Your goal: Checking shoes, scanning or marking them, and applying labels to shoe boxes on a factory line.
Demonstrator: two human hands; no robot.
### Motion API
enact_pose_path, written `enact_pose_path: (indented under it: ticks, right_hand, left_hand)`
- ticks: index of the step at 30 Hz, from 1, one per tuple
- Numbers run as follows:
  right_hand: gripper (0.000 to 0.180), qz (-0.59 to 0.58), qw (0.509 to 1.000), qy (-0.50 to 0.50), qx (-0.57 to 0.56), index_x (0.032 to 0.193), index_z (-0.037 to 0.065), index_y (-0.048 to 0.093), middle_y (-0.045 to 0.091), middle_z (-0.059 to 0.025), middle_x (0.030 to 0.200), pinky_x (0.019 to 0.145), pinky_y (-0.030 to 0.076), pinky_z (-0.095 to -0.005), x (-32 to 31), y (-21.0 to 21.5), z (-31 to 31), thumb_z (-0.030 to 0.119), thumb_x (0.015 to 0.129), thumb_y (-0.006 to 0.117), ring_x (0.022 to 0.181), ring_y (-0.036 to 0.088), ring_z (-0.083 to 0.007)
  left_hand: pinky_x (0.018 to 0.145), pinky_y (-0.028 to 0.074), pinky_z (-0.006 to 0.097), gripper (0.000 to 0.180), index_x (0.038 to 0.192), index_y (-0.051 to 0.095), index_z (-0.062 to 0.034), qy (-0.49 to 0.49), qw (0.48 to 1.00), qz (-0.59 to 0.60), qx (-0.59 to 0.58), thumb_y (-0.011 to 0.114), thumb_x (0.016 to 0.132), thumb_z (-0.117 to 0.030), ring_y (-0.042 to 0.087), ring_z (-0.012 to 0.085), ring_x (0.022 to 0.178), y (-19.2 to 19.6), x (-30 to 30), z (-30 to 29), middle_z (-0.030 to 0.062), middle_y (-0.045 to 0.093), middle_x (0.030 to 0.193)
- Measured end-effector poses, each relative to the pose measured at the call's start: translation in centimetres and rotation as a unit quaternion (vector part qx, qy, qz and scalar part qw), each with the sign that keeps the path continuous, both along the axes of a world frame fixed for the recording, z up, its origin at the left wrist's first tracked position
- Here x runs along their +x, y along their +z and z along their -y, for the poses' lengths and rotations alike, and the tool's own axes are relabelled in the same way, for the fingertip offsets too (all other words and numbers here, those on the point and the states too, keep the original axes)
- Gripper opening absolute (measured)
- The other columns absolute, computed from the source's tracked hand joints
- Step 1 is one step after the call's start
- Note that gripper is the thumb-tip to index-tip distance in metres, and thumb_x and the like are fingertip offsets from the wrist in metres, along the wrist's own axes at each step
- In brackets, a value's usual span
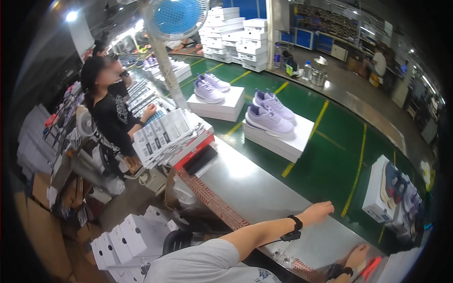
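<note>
the left hand [321, 213] is over the edge of the metal tabletop [257, 188], fingers drawn narrow; any grip cannot be told. the right hand [357, 257] is just beside a red object [371, 269], its hold likewise undetermined. ahead, lavender shoes [271, 119] stand on a white box [271, 145] on the green belt [332, 160], presumably keeping pair and box matched. stacked sheets [160, 137] bear black print, too small to read.

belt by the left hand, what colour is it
The belt is green with yellow lines; head view.
</note>
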State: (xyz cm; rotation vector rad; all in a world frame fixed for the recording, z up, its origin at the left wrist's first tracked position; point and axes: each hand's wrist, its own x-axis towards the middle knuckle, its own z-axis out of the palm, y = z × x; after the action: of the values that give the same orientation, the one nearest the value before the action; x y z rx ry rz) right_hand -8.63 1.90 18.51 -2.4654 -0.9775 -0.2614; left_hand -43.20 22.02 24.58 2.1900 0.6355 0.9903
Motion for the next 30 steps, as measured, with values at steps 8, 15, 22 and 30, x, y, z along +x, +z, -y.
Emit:
enact_pose_path:
  ticks: [8,15,22,30]
  right_hand:
    - [0.030,-0.017,1.000,0.001,0.001,0.123,0.008,0.059,0.069,-0.0185,0.116,0.080,0.052,-0.0482,1.0,0.1,-0.3,0.028,0.105,0.045,0.099,0.067,-0.0424]
    - [0.027,-0.030,1.000,0.002,-0.001,0.120,0.008,0.058,0.069,-0.0198,0.112,0.078,0.053,-0.0469,0.8,0.5,-0.5,0.026,0.105,0.045,0.097,0.067,-0.0428]
    - [0.037,-0.037,0.996,-0.056,-0.054,0.114,0.001,0.065,0.071,-0.0253,0.106,0.082,0.055,-0.0546,-5.4,6.3,-1.1,0.032,0.099,0.051,0.095,0.068,-0.0447]
    - [0.036,-0.022,0.997,-0.069,-0.036,0.111,0.002,0.065,0.071,-0.0241,0.102,0.076,0.055,-0.0550,-4.5,5.3,-0.9,0.034,0.099,0.053,0.088,0.069,-0.0458]
  left_hand:
    - [0.081,0.051,0.047,0.024,0.107,0.059,-0.0020,0.011,0.998,-0.032,-0.061,0.058,0.085,0.008,0.061,0.0389,0.096,1.3,0.0,0.5,0.0166,0.052,0.107]
    - [0.082,0.050,0.047,0.022,0.103,0.060,-0.0014,0.007,0.997,-0.033,-0.072,0.058,0.083,0.008,0.060,0.0385,0.097,2.4,-0.6,0.5,0.0169,0.052,0.106]
    - [0.079,0.049,0.046,0.016,0.099,0.060,-0.0004,0.009,0.998,-0.018,-0.054,0.056,0.085,0.007,0.059,0.0366,0.093,1.8,-0.9,0.6,0.0156,0.051,0.102]
    - [0.078,0.049,0.046,0.014,0.097,0.060,-0.0005,0.010,0.999,-0.002,-0.048,0.056,0.085,0.006,0.060,0.0363,0.092,1.8,-0.6,0.5,0.0154,0.052,0.100]
